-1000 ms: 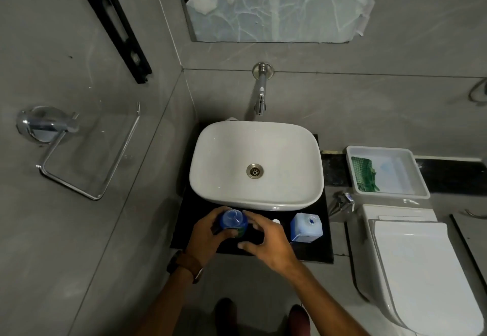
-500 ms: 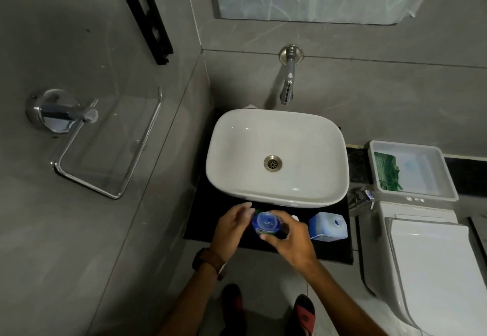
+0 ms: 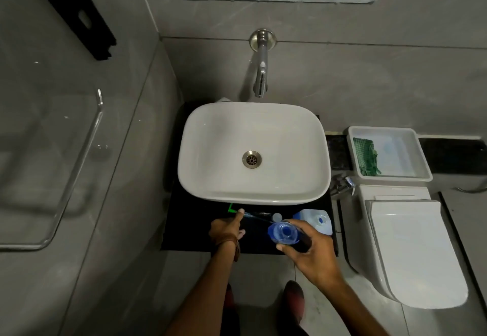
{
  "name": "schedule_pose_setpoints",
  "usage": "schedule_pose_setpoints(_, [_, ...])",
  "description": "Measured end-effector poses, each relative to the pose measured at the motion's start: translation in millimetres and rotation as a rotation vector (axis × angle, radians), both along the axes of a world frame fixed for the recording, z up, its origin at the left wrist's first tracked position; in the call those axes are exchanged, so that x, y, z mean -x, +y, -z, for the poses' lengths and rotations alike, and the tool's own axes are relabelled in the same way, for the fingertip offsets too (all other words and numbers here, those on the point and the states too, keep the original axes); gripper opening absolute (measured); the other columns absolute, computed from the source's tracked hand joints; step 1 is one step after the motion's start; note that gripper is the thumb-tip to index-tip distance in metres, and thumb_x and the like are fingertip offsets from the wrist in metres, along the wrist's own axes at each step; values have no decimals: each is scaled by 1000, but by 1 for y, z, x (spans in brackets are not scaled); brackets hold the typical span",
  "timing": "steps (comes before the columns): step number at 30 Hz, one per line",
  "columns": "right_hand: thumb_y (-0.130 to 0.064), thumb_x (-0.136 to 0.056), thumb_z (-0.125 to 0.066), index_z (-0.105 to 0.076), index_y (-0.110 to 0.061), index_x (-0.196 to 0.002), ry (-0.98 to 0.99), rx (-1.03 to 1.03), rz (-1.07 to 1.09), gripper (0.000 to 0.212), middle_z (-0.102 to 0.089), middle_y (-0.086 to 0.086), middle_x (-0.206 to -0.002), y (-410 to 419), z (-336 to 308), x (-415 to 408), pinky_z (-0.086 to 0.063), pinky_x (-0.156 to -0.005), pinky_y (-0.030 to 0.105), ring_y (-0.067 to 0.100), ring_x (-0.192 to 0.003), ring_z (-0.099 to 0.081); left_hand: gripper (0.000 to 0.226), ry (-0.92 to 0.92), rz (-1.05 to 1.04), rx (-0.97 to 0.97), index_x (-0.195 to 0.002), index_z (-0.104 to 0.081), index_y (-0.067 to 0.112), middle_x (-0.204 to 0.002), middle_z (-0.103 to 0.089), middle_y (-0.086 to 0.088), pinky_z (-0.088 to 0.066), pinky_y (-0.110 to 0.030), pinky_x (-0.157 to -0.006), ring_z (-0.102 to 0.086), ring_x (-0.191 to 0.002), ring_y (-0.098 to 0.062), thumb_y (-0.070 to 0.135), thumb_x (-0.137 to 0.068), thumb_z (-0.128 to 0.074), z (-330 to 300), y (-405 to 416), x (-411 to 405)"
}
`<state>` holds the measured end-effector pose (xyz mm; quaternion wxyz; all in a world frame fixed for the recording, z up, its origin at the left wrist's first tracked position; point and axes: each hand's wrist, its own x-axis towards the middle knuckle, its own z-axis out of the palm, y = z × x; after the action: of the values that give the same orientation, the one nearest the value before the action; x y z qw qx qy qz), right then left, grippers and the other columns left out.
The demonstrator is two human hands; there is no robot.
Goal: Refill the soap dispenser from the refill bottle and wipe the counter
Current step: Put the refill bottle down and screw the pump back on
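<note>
Grey tiled walls enclose a small bathroom, where a black stone counter [image 3: 189, 230] carries a white rounded-rectangular ceramic basin [image 3: 253, 151] with a metal drain at its centre. At 12 o'clock from the basin a chrome wall spout [image 3: 261, 72] hangs over its far rim. At 3 o'clock sits a white plastic tray [image 3: 419, 156] holding a green checked cloth [image 3: 365, 156], and below that tray stands a white toilet [image 3: 411, 251] with its lid down.

On the counter strip at 6 o'clock from the basin, the right hand [image 3: 311, 254] curls its fingers and thumb round a clear blue plastic soap dispenser bottle [image 3: 283, 233], whose open neck faces the camera. Just beyond it, at 1 o'clock from the bottle, a pale translucent square refill bottle with a blue cap [image 3: 316, 219] rests on the counter, close to the right fingers. A small white round cap [image 3: 276, 216] lies at 11 o'clock from the dispenser bottle.

At 9 o'clock from the bottle, the left hand [image 3: 226, 230], with a brown strap on its wrist, pinches a thin clear pump tube [image 3: 257, 217] at its fingertips; the tube slants towards the dispenser bottle. Whether the tube's pump head is attached cannot be told. Two dark shoes show on the floor at 6 o'clock.
</note>
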<state>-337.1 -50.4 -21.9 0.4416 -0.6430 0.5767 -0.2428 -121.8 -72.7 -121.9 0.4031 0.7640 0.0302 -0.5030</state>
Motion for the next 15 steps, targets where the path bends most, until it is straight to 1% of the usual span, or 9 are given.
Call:
schedule_pose_setpoints(3, [-19, -69, -96, -66, -47, -111, -6, 12, 10, 59, -69, -33, -112, -3, -3, 5, -51, -90, 8, -4, -104, -68, 37, 5, -21, 6, -76, -68, -2, -74, -69, -15, -55, -26, -47, -70, -63, -29, 30, -69, -88, 4, -10, 4])
schedule_pose_setpoints(7, [-20, -70, -95, -65, -50, -111, -16, -1, 11, 59, -70, -33, -111, -4, -4, 9, -52, -91, 11, -3, -105, -69, 33, 27, -13, 0, -86, -71, -8, -80, -71, -19, -55, -24, -45, -70, -62, -25, 17, -72, -85, 6, -17, 5])
schedule_pose_setpoints(9, [-19, -70, -95, -65, -50, -111, -32, -17, 15, 59, -70, -32, -110, -5, -6, 9, -52, -91, 10, -3, -104, -68, 26, 44, -16, -7, -84, -72, -5, -85, -72, -21, -57, -24, -48, -71, -66, -25, 14, -71, -84, 2, -14, 4])
schedule_pose_setpoints(12, [-17, -70, -95, -64, -50, -109, -47, -19, 6, 59, -68, -37, -110, -8, -11, 8, -48, -91, 5, -8, -105, -67, 13, 52, -37, 28, -79, -71, 0, -84, -72, -20, -59, -24, -52, -70, -68, -23, 10, -76, -79, -13, -3, 6])
schedule_pose_setpoints(15, [-16, -70, -95, -66, -45, -109, -68, -23, 9, 57, -68, -37, -108, -12, -20, 5, -50, -92, 7, -8, -104, -67, 13, 62, -39, 123, -87, -72, -3, -83, -71, -19, -60, -25, -62, -69, -71, -21, 6, -79, -76, -38, 14, 8])
